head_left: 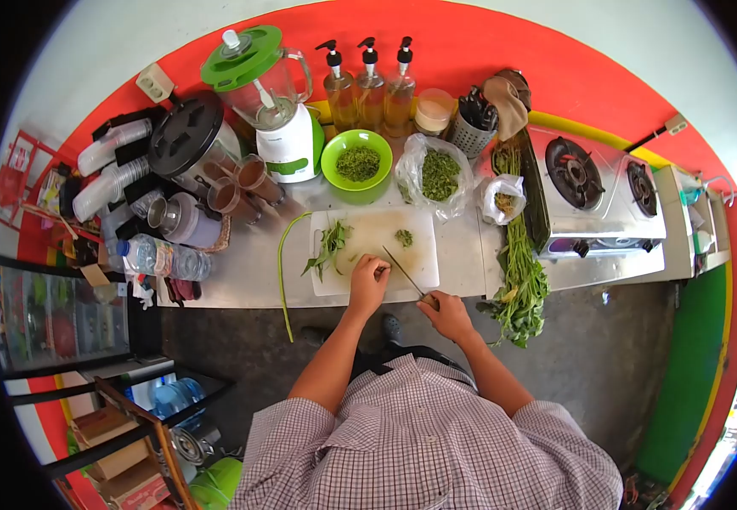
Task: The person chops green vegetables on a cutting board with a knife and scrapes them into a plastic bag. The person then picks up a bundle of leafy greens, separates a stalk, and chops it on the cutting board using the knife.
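My right hand (445, 313) is closed around the handle of a knife (404, 273), whose thin blade points up and left over the white cutting board (422, 234). My left hand (371, 279) rests at the board's near edge with its fingers pinched together; whatever they hold is too small to make out. On the board's left lies a bunch of green leaves (332, 245). A small heap of chopped greens (404, 238) sits above the knife tip. Beside the board, a long green stalk (282, 272) hangs over the counter's front edge.
Behind the board stand a green bowl (356, 189) and a plastic bag (436, 174), both with chopped greens. Leafy stalks (517, 285) overhang the counter by the stove (598, 221). A blender (288, 144), brown-filled cups (232, 200) and a water bottle (169, 257) crowd the left.
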Available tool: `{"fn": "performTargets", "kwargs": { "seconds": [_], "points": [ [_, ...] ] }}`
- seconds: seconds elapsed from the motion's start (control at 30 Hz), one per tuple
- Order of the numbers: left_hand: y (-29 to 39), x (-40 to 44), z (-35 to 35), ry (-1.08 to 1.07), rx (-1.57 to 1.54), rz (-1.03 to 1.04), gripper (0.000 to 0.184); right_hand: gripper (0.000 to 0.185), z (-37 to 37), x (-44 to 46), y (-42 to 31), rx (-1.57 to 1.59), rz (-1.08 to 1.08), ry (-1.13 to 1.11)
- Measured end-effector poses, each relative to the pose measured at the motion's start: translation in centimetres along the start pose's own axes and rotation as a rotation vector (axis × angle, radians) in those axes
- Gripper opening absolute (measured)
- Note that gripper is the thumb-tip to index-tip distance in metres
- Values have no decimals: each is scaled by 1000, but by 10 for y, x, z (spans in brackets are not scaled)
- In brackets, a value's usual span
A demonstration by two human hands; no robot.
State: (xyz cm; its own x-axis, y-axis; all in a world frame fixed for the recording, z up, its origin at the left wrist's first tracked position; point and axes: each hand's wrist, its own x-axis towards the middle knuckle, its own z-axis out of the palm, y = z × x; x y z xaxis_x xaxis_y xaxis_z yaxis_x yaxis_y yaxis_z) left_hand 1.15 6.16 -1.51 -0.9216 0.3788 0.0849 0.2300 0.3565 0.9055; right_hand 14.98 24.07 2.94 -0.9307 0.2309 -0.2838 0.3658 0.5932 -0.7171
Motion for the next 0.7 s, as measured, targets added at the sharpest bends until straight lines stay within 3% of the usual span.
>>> {"fn": "performTargets", "kwargs": {
  "seconds": [0.13,0.33,0.43,0.7],
  "points": [
    [0,-8,0,91,18,170,7,39,-2,12,-16,-110,-28,0],
    [-9,1,-6,-72,66,73,10,44,19,31,-44,-362,27,58],
    [4,1,-8,76,263,180,13,43,20,26,-42,-338,77,81],
    [0,0,-10,-58,304,131,17,41,22,20,-34,-178,147,150]
  ]
}}
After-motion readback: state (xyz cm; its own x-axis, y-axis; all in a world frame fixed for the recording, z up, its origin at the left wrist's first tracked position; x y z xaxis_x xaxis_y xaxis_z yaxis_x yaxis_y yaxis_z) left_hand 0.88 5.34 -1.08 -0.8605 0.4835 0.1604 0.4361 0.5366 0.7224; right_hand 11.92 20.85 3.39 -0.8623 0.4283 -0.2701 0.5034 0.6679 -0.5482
